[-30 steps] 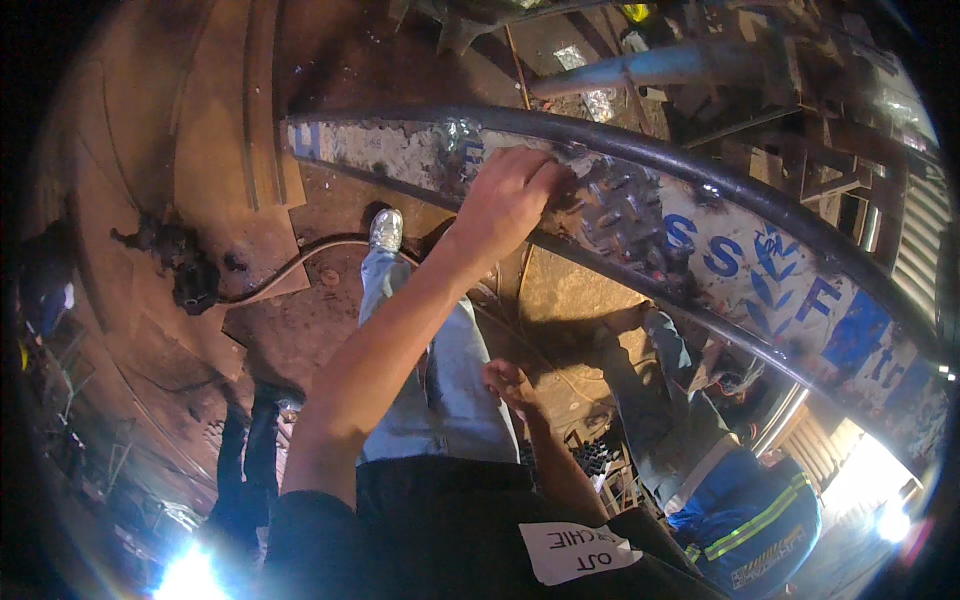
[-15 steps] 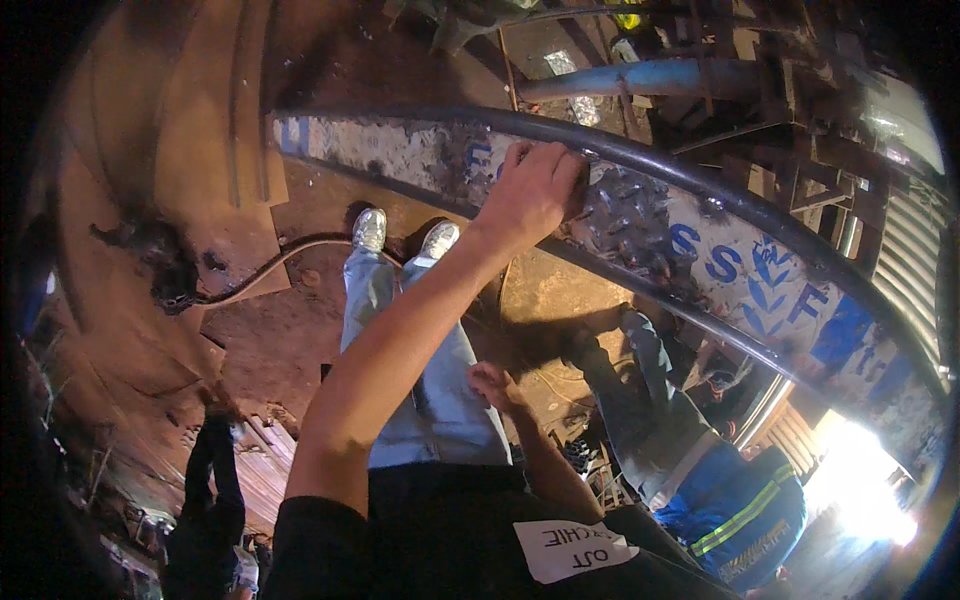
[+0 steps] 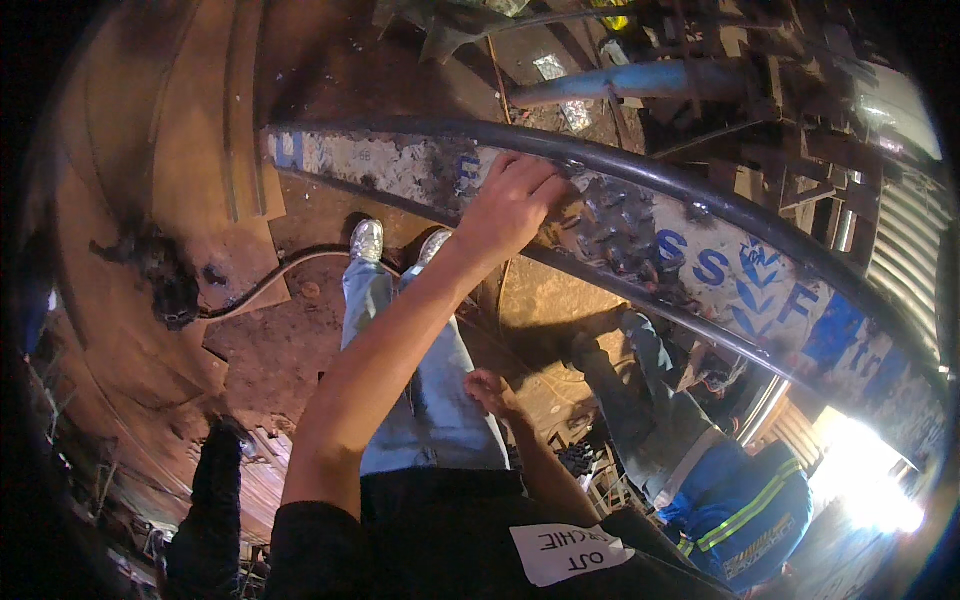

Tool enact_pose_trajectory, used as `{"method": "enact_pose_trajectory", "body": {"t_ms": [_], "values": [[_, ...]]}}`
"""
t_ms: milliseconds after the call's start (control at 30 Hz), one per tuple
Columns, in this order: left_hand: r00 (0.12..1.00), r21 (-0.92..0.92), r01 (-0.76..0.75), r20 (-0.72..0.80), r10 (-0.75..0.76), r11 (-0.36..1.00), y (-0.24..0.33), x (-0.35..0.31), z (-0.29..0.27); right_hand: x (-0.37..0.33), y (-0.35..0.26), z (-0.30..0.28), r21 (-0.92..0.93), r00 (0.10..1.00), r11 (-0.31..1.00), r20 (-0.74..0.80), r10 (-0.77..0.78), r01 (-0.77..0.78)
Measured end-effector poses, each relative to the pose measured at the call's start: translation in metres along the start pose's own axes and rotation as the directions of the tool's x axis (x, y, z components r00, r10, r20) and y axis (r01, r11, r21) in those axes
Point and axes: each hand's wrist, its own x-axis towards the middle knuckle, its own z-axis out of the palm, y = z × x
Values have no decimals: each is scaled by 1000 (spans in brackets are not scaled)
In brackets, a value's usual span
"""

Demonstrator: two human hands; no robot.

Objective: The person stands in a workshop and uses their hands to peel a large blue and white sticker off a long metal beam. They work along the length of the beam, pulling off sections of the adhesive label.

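My left hand (image 3: 513,205) rests with curled fingers on a long white metal beam (image 3: 395,165) with a dark rounded edge and worn blue lettering. Its fingertips are bent down out of sight beside a dark patch, so whatever they grip, if anything, is hidden. Just right of the fingers lies a heap of small dark metal pieces (image 3: 610,220) on the beam's face. Down beside my right thigh, my right hand (image 3: 490,390) hangs with its fingers loosely curled, touching nothing that I can make out.
Brown metal sheets (image 3: 190,110) lie at the left, with a dark hose (image 3: 280,268) running toward my shoes. A blue pipe (image 3: 630,82) and metal scrap stand beyond the beam. Close on my right is a person in a blue jacket (image 3: 745,515); dark-clothed legs (image 3: 205,510) show at lower left.
The whole view has shifted slightly. My left hand has slid a little leftward along the beam, its fingers still curled. My right hand hangs as before.
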Motion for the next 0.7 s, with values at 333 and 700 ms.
{"method": "enact_pose_trajectory", "body": {"t_ms": [333, 700], "values": [[972, -23, 195, -128, -196, 981, 14, 1, 19, -2, -18, 4, 73, 994, 992, 18, 104, -105], [989, -52, 144, -38, -146, 988, 10, 0, 6, -10, -17, 8, 92, 996, 992, 3, 84, -84]]}}
